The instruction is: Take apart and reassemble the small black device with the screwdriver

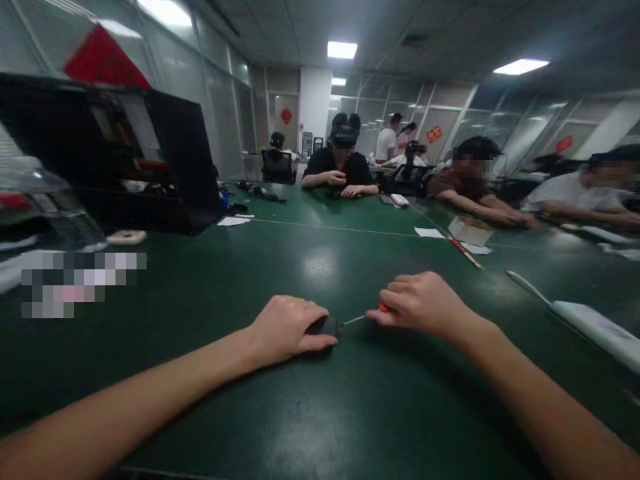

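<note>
Lower centre: I am seeing left hand (pixel 290 328) curling over, pinning small dark part (pixel 329 326) on green table (pixel 320 413); right hand (pixel 425 303) is pinching red-handled screwdriver (pixel 367 315), tip meeting the part's right edge

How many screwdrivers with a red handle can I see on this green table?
2. One screwdriver is held by the right hand, its tip at the small black part under the left hand. The other screwdriver lies farther right, beside white papers. More may be hidden.
</note>
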Available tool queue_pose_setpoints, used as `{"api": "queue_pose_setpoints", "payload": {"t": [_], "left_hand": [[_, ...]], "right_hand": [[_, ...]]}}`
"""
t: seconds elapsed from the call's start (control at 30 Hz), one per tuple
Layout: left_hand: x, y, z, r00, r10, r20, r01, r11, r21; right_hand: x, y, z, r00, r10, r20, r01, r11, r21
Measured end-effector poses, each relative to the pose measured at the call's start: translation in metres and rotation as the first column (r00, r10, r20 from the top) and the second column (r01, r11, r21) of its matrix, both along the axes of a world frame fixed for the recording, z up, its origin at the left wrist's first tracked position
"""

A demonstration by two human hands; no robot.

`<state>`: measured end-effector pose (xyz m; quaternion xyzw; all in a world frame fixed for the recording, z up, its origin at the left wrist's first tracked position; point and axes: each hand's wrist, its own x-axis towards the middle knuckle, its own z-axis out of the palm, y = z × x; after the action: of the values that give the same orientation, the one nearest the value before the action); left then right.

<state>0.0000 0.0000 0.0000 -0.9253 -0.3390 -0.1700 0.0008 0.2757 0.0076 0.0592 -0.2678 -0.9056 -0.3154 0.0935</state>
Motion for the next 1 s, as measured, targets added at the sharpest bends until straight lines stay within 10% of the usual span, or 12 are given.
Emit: {"api": "queue_pose_setpoints", "payload": {"t": [0.33, 0.57, 1.0], "left_hand": [[-0.002, -0.002, -0.001, 1.000, 0.013, 0.016, -0.013, 1.000, 0.000], [-0.001, -0.003, 0.000, 0.999, 0.016, 0.035, -0.014, 0.998, -0.056], [-0.002, -0.004, 0.001, 0.999, 0.033, 0.036, -0.029, 0.995, -0.090]], "right_hand": [[-0.008, -0.002, -0.005, 0.998, -0.057, 0.000, 0.056, 0.987, -0.153], [-0.029, 0.001, -0.033, 0.985, -0.161, -0.066, 0.098, 0.824, -0.558], [-0.024, 0.005, -0.042, 0.983, -0.143, -0.113, 0.069, 0.867, -0.494]]}}
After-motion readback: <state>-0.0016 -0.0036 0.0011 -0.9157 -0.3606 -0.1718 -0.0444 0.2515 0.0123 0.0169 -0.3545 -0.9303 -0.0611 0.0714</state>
